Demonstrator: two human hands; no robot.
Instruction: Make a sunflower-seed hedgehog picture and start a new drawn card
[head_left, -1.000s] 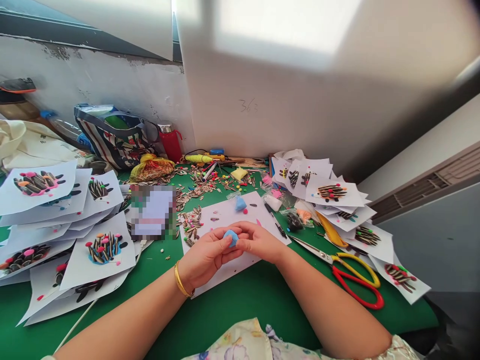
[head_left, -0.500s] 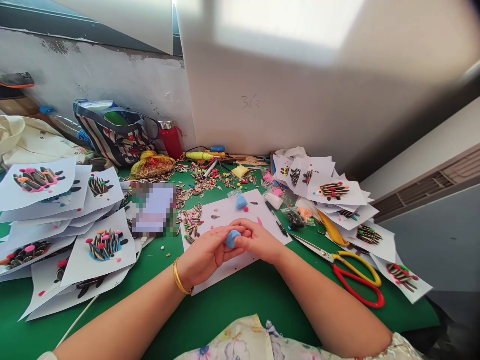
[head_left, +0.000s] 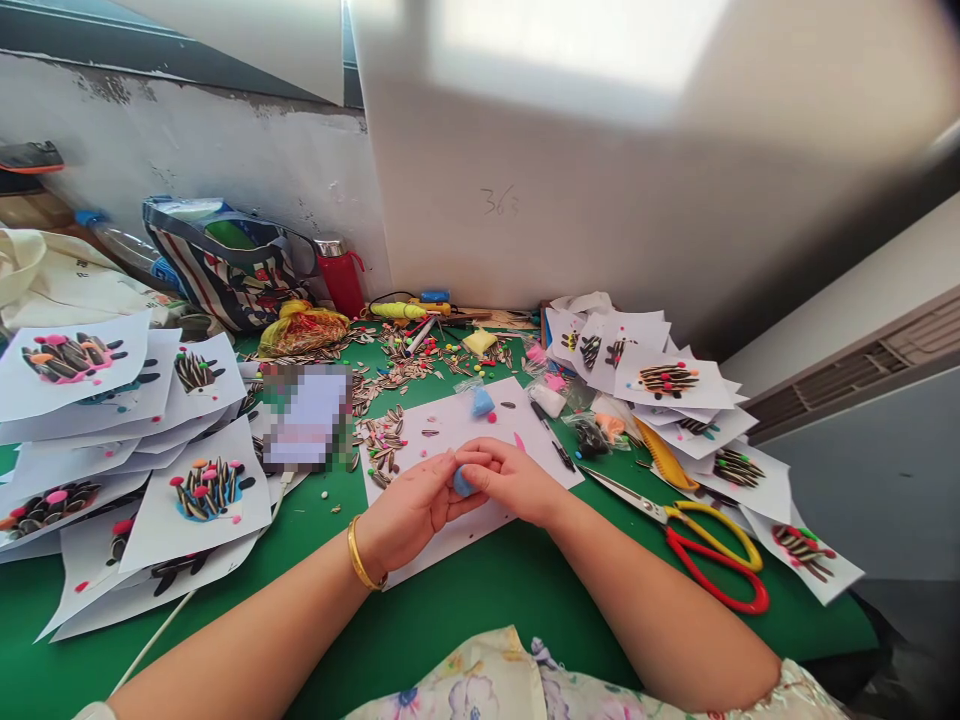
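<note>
A small lump of blue modelling clay (head_left: pixel 463 482) sits between my two hands over a white sheet of paper (head_left: pixel 450 545). My left hand (head_left: pixel 411 508), with a gold bangle at the wrist, cups it from the left. The fingers of my right hand (head_left: pixel 525 484) are curled round it, the thumb pressing on the near side. Parts of the clay are hidden by the fingers. Beyond the hands, a bigger piece of blue clay (head_left: pixel 481 402) lies at the sheet's far edge. Striped sunflower seeds (head_left: pixel 384 437) are heaped on its left corner.
Stacks of seed-decorated cards lie left (head_left: pixel 199 490) and right (head_left: pixel 667 380). Large scissors (head_left: pixel 675 515) with red and yellow handles rest at right, beside a yellow cutter (head_left: pixel 664 455). A blurred phone (head_left: pixel 307 420) on a cable, a red bottle (head_left: pixel 341 280) and a bag (head_left: pixel 225 265) stand leftward.
The blue clay has turned slightly and sunk a little deeper between the fingers, my right thumb shifting over it. Otherwise both hands stay in the same place.
</note>
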